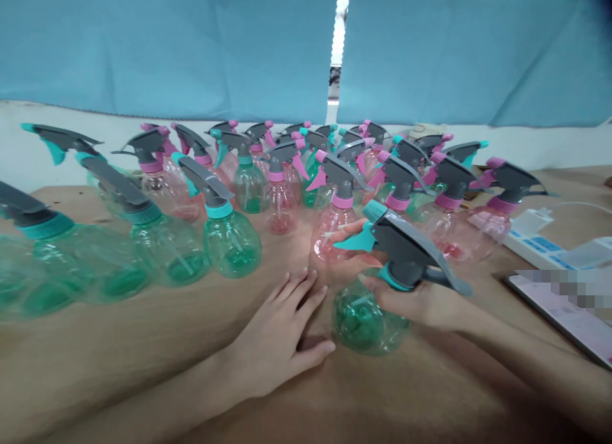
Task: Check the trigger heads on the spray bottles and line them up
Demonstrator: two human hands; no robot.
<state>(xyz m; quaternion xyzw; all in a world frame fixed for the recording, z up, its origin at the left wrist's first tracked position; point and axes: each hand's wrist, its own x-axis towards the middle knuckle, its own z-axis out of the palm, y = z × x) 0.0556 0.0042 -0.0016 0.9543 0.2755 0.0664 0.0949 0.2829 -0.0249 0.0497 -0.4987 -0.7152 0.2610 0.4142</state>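
Note:
My right hand [406,300] is wrapped round the neck of a clear green spray bottle [359,319] with a grey and teal trigger head. The bottle leans a little, its nozzle pointing up and left. Two of the right hand's fingers show behind the teal trigger. My left hand [282,332] lies flat on the wooden table [229,374], fingers stretched out, just left of the held bottle and apart from it. Beyond the left hand stands a green spray bottle [233,243], and behind the right hand a pink spray bottle [329,224].
Several more green and pink spray bottles [280,205] stand in rows across the back and left. On the right lie a phone or tablet [554,310] and a white power strip [538,243] with plugs in it. Blue cloth [143,48] hangs behind the table.

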